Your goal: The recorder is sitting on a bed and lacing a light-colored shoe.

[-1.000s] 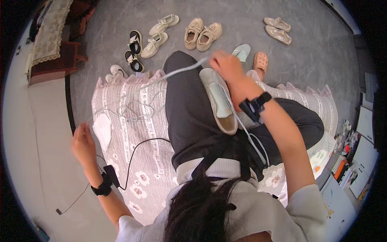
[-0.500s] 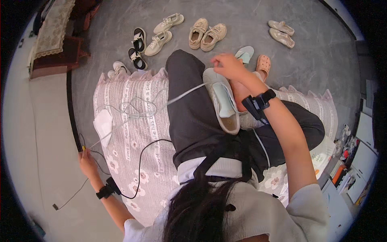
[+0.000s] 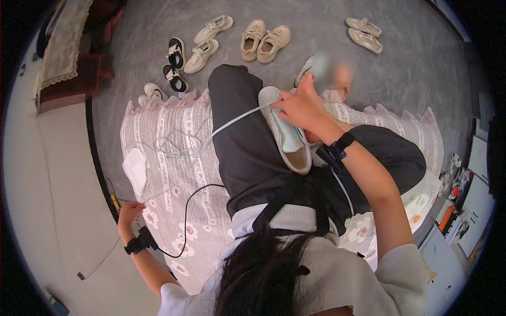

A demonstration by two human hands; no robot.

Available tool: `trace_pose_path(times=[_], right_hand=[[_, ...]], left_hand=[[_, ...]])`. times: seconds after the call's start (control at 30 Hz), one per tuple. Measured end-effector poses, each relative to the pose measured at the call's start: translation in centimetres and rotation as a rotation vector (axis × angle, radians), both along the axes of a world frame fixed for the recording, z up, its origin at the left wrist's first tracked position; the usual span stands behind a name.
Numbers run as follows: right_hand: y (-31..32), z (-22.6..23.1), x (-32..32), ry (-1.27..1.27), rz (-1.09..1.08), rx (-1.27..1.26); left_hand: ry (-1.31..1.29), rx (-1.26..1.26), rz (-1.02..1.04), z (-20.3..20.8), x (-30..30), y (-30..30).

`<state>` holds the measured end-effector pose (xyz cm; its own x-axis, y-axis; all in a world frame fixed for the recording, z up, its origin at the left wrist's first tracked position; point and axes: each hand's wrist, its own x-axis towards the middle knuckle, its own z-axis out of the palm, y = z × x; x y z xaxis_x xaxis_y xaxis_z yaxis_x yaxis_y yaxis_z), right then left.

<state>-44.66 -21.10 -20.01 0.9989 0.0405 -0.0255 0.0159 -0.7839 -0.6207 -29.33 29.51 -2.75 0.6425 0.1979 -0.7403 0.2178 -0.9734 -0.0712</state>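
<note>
A pale grey-white sneaker [image 3: 301, 164] lies across my lap, toe pointing away, with a mint-green tongue [image 3: 290, 138] showing in its opening. From its lacing area a long whitish shoelace [image 3: 234, 120] runs left over my dark trouser leg and lies in loose loops on the blanket. Far to the left, my left hand [image 3: 130, 213] is closed in a pinch on a thin stretch of the lace. My right hand [image 3: 299, 109] is over the front of the sneaker, its fingertips closed at the spot where the lace leaves the shoe.
A patterned blanket [image 3: 163, 210] lies under me, with a white cloth-like piece [image 3: 135, 171] at its left. Beyond stand black shoes [image 3: 176, 53], beige sneakers [image 3: 273, 43] and pale flat shoes [image 3: 363, 36]. A black cable [image 3: 185, 213] curves from my left wrist device.
My right hand has come down toward me onto the sneaker's front from above it. My left hand has moved a little right and toward me, still pinching the lace. The view has shifted slightly.
</note>
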Motion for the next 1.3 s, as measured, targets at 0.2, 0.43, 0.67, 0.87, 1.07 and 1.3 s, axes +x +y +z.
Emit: trace_pose_path(times=[0.2, 0.43, 0.67, 0.87, 1.07, 1.3], right_hand=[[1.0, 1.0, 1.1, 0.136, 0.029, 0.018], [-1.3, 2.1, 5.1, 0.074, -0.325, 0.101], [-6.3, -0.6, 6.8, 0.029, -0.340, 0.112], [-1.5, 0.2, 2.4, 0.181, -0.122, -0.066], [-0.3, 2.6, -0.7, 0.113, 0.169, -0.473], [0.2, -0.1, -2.3, 0.111, -0.172, 0.923]], left_hand=[[-0.561, 0.151, -0.218, 2.3, 2.0, 7.5], [0.287, -0.416, -0.120, -1.0, -2.0, -5.6], [1.169, -0.804, -0.296, -3.2, -8.7, -23.2], [0.821, -1.326, 0.070, -4.2, -6.5, -27.3], [0.408, -2.233, 0.751, -3.0, 0.4, -28.5], [-0.276, -1.360, 0.102, -4.8, 0.8, -30.7]])
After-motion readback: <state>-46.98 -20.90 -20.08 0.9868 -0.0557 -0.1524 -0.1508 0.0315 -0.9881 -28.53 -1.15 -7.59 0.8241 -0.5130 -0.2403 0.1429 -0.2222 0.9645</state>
